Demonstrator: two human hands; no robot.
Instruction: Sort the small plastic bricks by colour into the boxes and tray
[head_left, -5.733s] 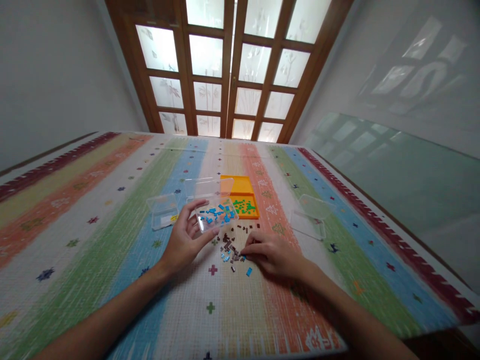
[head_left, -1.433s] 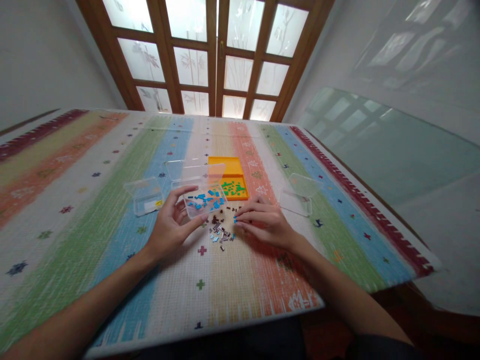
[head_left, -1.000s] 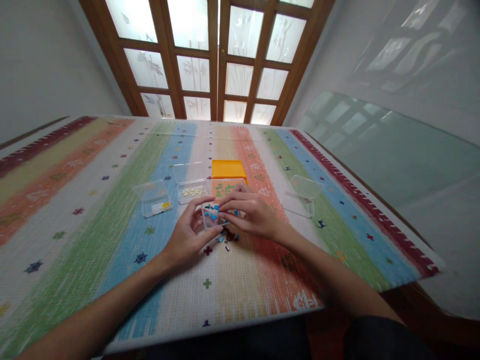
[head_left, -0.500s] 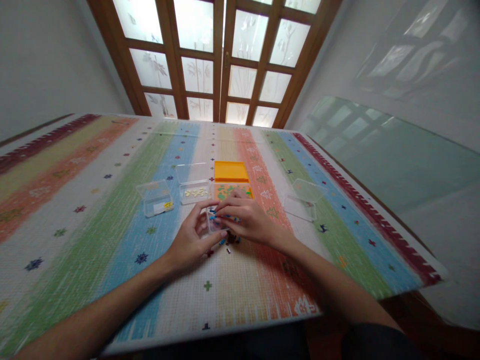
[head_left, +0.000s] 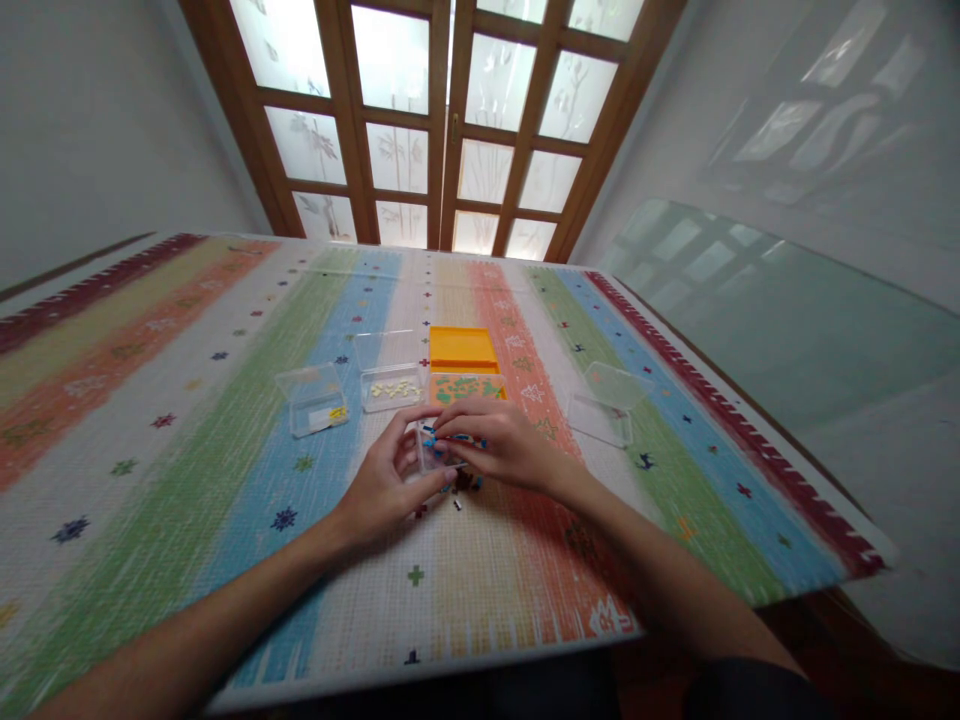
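Observation:
My left hand [head_left: 391, 472] is closed around the side of a small clear plastic box [head_left: 430, 460], thumb along its near edge. Small blue pieces [head_left: 472, 440] lie in the box, partly hidden by my fingers. Over the box, my right hand [head_left: 499, 440] has its fingertips pinched together at a small blue piece [head_left: 429, 442]; its exact shape is too small to make out. Just below the hands, a little pile of dark brown and blue pieces [head_left: 466, 482] sits on the tablecloth, partly covered by the right hand.
Beyond my hands, an open orange case [head_left: 463, 348] holds green pieces [head_left: 466, 387]. To its left stand a clear box with cream pieces [head_left: 396, 388] and another with yellow pieces [head_left: 337, 413]. An open clear box [head_left: 600, 418] is at the right. A striped cloth [head_left: 247, 560] covers the table.
My right hand's fingers have lowered and drawn together over the clear box, uncovering more of the green pieces behind. My left hand keeps its hold. The view has tilted slightly.

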